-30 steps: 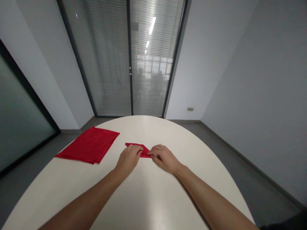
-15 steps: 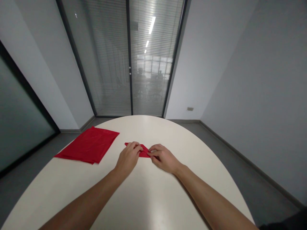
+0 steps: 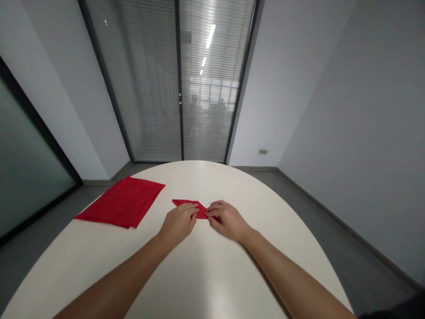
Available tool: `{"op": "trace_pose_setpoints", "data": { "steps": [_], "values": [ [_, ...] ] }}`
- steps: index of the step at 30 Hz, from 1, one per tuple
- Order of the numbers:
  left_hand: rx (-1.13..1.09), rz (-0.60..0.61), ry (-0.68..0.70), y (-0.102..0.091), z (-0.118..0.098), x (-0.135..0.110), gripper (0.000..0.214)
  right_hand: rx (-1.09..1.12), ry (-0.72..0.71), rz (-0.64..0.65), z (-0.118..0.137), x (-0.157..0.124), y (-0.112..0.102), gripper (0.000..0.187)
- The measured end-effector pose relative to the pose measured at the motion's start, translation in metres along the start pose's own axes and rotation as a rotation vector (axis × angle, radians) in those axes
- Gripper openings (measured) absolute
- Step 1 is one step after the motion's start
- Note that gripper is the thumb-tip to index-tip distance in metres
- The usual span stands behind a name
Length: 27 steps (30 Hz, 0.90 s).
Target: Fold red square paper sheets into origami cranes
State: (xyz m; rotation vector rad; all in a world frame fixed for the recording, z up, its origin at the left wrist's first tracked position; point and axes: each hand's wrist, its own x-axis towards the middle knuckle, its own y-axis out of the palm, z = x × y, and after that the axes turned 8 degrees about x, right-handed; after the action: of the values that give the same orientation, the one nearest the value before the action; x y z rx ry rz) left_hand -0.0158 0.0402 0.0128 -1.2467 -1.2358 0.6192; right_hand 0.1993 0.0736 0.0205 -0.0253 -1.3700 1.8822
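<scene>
A small folded red paper piece (image 3: 189, 204) lies on the white round table (image 3: 199, 274), near its middle. My left hand (image 3: 177, 221) rests on the piece's near left part, fingers curled and pressing it down. My right hand (image 3: 226, 219) pinches the piece's right tip with fingers closed. Both hands cover most of the piece; only its far left point shows. The fingertips of the two hands nearly meet over the paper.
A stack of flat red paper sheets (image 3: 122, 201) lies on the table to the far left, close to the edge. Beyond the table are glass doors with blinds (image 3: 181, 84) and grey walls.
Both hands have shifted slightly on the red piece, the left fingers sliding right along it. The stack of sheets has not moved.
</scene>
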Motion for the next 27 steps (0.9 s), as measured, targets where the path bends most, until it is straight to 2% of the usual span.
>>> {"op": "trace_pose_setpoints", "data": {
  "steps": [6, 17, 27],
  "values": [
    [0.048, -0.028, -0.007, 0.0019, -0.0035, -0.0039, 0.034, -0.074, 0.013, 0.019, -0.0029, -0.0015, -0.0023, 0.025],
    [0.142, 0.011, -0.026, 0.0027, -0.0019, -0.0037, 0.041, -0.191, 0.093, -0.03, -0.0013, -0.002, -0.0085, 0.026],
    [0.088, -0.017, -0.021, 0.0083, 0.0036, -0.0029, 0.04, -0.1, 0.213, -0.09, -0.0024, -0.002, -0.0057, 0.024]
  ]
}}
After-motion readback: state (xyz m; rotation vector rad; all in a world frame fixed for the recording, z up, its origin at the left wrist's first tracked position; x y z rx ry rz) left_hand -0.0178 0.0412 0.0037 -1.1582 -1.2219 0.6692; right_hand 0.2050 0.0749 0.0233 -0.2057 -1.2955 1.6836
